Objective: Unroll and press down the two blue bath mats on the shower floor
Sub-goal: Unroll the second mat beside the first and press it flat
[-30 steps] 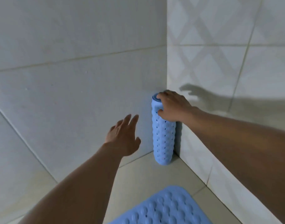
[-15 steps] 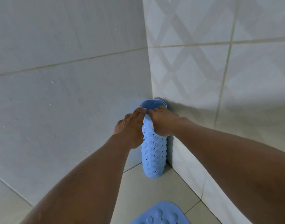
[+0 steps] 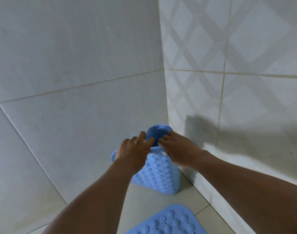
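A blue bath mat (image 3: 158, 176) stands on end in the corner of the shower floor (image 3: 139, 205), where the plain tiled wall (image 3: 76, 65) meets the diamond-patterned wall (image 3: 228, 56). It is loosely rolled and wider toward its base, and its bumpy, perforated face looks at the camera. The left hand (image 3: 134, 149) grips the mat's upper left edge with curled fingers, and the right hand (image 3: 179, 151) grips the upper right. Both hands cover much of the top rim, and the right wrist hides the mat's right side. The inner coil shows only as a smooth blue curl behind the knuckles, and how many turns remain cannot be made out. A second blue mat (image 3: 169, 220) lies flat on the floor nearer the person, cut off by the bottom edge of the view. A blurred shadow (image 3: 228, 137) falls across the patterned wall.
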{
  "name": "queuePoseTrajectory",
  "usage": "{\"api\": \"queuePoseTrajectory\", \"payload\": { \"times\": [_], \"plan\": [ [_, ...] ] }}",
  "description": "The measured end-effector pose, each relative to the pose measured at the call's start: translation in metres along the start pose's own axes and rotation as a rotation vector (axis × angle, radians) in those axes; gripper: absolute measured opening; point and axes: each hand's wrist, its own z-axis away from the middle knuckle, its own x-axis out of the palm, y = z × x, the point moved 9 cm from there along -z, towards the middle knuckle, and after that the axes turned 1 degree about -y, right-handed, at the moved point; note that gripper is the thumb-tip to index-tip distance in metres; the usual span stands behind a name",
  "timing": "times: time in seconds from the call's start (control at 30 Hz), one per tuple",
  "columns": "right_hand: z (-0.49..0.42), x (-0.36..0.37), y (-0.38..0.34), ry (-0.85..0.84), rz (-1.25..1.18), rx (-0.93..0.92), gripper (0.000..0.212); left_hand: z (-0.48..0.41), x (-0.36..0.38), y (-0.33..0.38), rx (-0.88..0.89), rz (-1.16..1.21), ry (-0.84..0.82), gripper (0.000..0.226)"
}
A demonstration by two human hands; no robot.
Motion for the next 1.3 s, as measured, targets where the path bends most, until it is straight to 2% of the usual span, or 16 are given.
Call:
{"api": "queuePoseTrajectory", "payload": {
  "times": [0.1,0.17,0.33,0.47,0.57,0.67,0.83,1.07,1.3],
  "plan": [
    [-0.011,-0.033,-0.026,0.034,-0.016,-0.060,0.026,0.024,-0.032,-0.029,-0.050,0.061,0.040,0.029],
    [-0.021,-0.053,-0.044,-0.016,-0.040,-0.067,0.018,0.039,-0.050,-0.050,-0.095,0.139,0.015,0.028],
    [-0.036,-0.067,-0.093,-0.142,-0.072,-0.057,0.017,0.084,-0.068,-0.092,-0.166,0.200,-0.066,0.022],
    [-0.038,-0.043,-0.143,-0.261,-0.103,-0.083,0.010,0.123,-0.054,-0.122,-0.233,0.216,-0.154,0.014],
    [-0.042,-0.010,-0.178,-0.375,-0.129,-0.103,0.021,0.150,-0.027,-0.141,-0.292,0.217,-0.206,0.010],
    [-0.061,0.007,-0.205,-0.423,-0.105,-0.157,0.033,0.171,-0.008,-0.163,-0.356,0.231,-0.173,0.013],
    [-0.097,0.020,-0.242,-0.498,-0.068,-0.236,0.030,0.203,0.011,-0.193,-0.476,0.298,-0.137,0.020],
    [-0.097,0.025,-0.285,-0.477,-0.036,-0.329,0.033,0.247,0.017,-0.210,-0.550,0.298,-0.187,0.028],
    [-0.065,0.012,-0.267,-0.445,-0.073,-0.188,0.028,0.250,0.007,-0.178,-0.494,0.318,-0.093,0.034]
  ]
}}
